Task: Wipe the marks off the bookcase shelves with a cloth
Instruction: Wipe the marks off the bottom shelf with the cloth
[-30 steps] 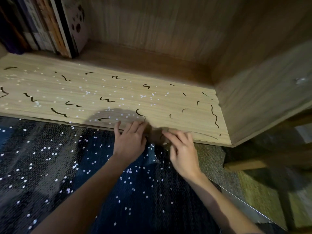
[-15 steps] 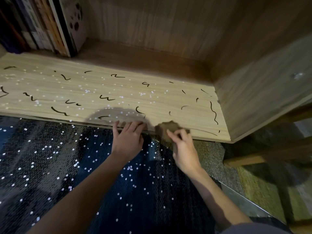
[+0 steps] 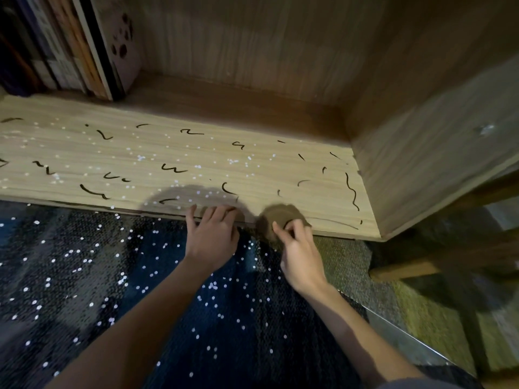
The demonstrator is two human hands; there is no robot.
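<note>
**Brown cloth wadded at the shelf lip, squiggles everywhere**

Brown cloth (image 3: 280, 217) sits bunched on the front edge of the pale wood shelf (image 3: 196, 153), lower middle of the frame. The right hand (image 3: 300, 251) has its fingers curled and pinching the cloth. The left hand (image 3: 213, 237) is just left of it, fingers straight and slightly apart, tips resting on the edge.

Dark marks (image 3: 351, 192) run right across the shelf, and none look wiped to me.

My worries: the wad half overhangs the lip, so a loose pinch could drop it onto the speckled rug (image 3: 84, 276). A small wad might also just smear the ink. And a long sweep towards the upper left could bump the books (image 3: 70, 46).
</note>
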